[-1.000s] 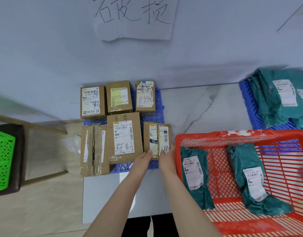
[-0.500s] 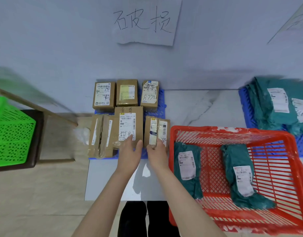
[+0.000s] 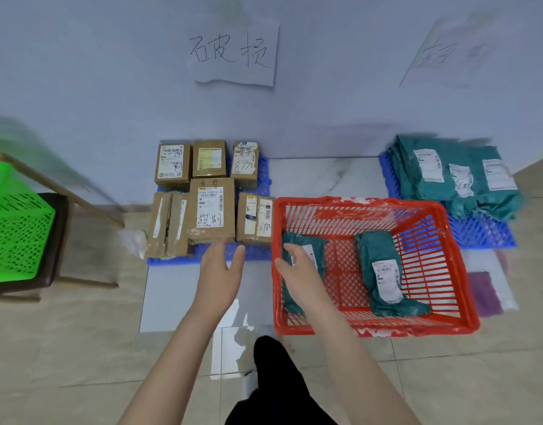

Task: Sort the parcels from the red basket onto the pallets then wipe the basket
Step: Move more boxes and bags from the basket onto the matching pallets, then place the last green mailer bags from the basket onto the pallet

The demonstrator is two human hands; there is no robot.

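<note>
Slatted red plastic basket (image 3: 294, 328) holds a crinkled teal mailer (image 3: 383, 271) (white label); right hand (image 3: 297, 271) over a second mailer (image 3: 320, 243), fingers loose; left hand (image 3: 219, 274) spread, empty.

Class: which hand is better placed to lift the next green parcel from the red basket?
Right: the right hand is over a green parcel inside the basket; the left hand is outside it.

The right hand (image 3: 297, 268) has left the box (image 3: 254, 220) and moved into the basket (image 3: 350, 204), over a parcel (image 3: 319, 245); the left hand (image 3: 219, 271) has drawn back.
</note>
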